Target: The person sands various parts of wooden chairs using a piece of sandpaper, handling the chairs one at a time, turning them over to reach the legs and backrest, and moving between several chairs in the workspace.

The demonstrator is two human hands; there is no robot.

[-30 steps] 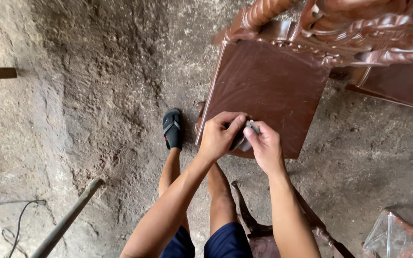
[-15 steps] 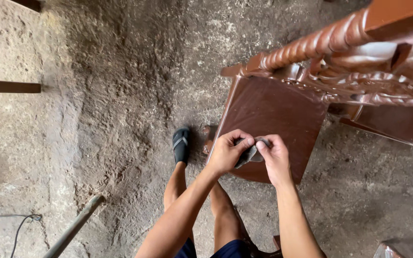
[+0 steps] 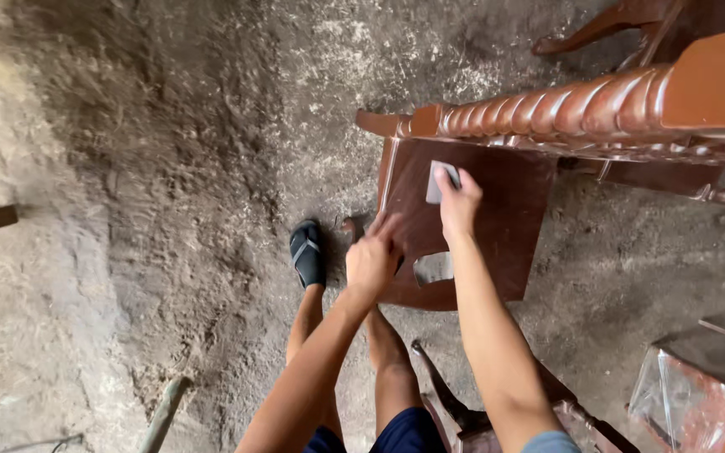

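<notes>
The chair seat (image 3: 497, 210) stands on the floor (image 3: 169, 168) in front of the person, under the turned rail (image 3: 547, 109). The right hand (image 3: 456, 201) lies on the seat with a small sheet (image 3: 441, 180) under its fingers. A second sheet (image 3: 434, 268) lies on the seat nearer the person. The left hand (image 3: 371, 260) is at the seat's left edge. The sandal (image 3: 307, 253) is on the floor, left of the seat.

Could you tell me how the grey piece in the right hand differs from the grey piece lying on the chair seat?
The held grey piece is gripped in the right hand and pressed near the back of the brown seat; the loose grey piece lies flat and untouched near the front edge, beside the left hand. The held piece is partly hidden by fingers; the loose one shows whole. Both are small, grey and thin.
</notes>
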